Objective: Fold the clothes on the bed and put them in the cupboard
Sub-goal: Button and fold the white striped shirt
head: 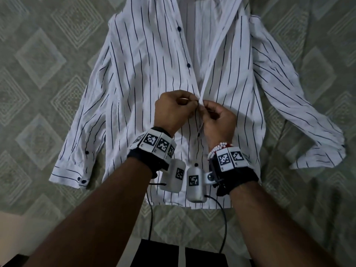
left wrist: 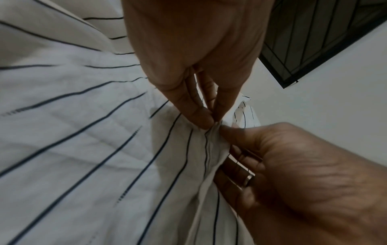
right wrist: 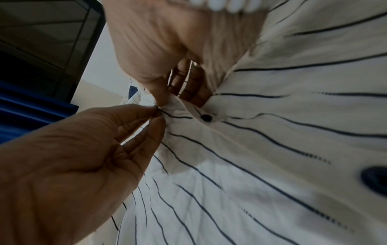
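Both hands meeting at the front opening of the shirt (head: 146,78), about halfway down its length. Left hand (head: 173,110) pinching the left front edge between thumb and forefinger, other fingers curled under; in the left wrist view the fingertips (left wrist: 201,117) pressed together on a small bunch of cloth. Right hand (head: 217,120) pinching the right front edge at the same spot, thumb on top, fingers curled below the cloth with a ring on one of them. Fingertips of the two hands touching or almost touching; not possible to tell whether a button sits between them.

Below the grip, the two front edges lying closed together, with one dark button (right wrist: 206,117) just beside the pinch in the right wrist view. Above the grip, the front edges spread apart in a narrow V up toward the collar, two more dark buttons on the left edge there.

Shirt spread flat, front side up, on the bed cover (head: 40,60), hem near the near edge of the bed. Left sleeve lying straight along the body, cuff near the hem; right sleeve thrown out to the side, well apart from the body. Bare patterned cover on both sides of the shirt.

Both forearms reaching forward side by side, wrists close, hands raised a little above the cloth.
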